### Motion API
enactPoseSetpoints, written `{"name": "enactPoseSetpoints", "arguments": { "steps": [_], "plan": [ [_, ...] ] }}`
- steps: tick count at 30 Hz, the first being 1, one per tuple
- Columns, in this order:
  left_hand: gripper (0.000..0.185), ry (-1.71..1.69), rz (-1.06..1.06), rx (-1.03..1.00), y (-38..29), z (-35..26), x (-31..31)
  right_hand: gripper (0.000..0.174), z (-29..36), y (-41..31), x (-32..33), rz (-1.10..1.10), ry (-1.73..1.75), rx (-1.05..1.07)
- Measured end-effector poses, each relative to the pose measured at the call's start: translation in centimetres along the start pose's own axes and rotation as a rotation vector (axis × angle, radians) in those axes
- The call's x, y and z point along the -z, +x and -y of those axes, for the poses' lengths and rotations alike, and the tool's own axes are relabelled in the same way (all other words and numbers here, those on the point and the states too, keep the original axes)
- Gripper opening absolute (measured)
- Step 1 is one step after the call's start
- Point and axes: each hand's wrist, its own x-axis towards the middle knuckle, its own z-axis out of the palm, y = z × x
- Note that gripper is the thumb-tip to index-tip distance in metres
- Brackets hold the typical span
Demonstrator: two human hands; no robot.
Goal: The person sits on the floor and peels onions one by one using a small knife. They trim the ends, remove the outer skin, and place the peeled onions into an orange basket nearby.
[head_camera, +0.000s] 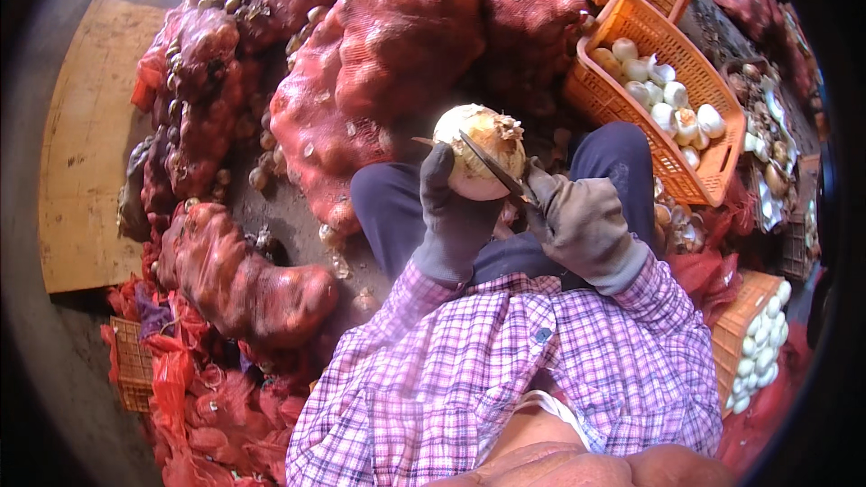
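Observation:
Between my knees I hold a large pale onion [477, 159] in my gloved left hand [454, 216], with the thumb pressed on its near left side. Its upper right end shows ragged, brownish root or neck remains. My right hand [585, 223], in a matching grey glove, is closed around the handle of a knife [490, 164]. The dark, narrow blade slants up and to the left across the front of the onion. Whether its edge touches the onion is not plain. The glove hides most of the handle.
Full red mesh sacks of onions [406, 34] are piled ahead, and another sack [243, 277] lies at the left. An orange plastic crate [717, 169] at the right holds peeled onions [663, 98]. Another crate [734, 331] holds many onions. A wooden board [91, 149] lies far left.

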Motion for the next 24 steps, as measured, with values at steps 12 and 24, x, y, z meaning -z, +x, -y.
{"name": "enactPoseSetpoints", "arguments": {
  "steps": [12,24],
  "plan": [
    [0.073,0.148,-0.014,-0.182,-0.1,0.1,-0.8,0.028,0.4,0.7,-0.5,0.055,-0.016,-0.046],
    [0.086,0.333,0.052,-0.237,-1.5,0.3,-2.3,0.025,0.2,0.7,0.5,-0.063,0.065,-0.266]
  ]
}}
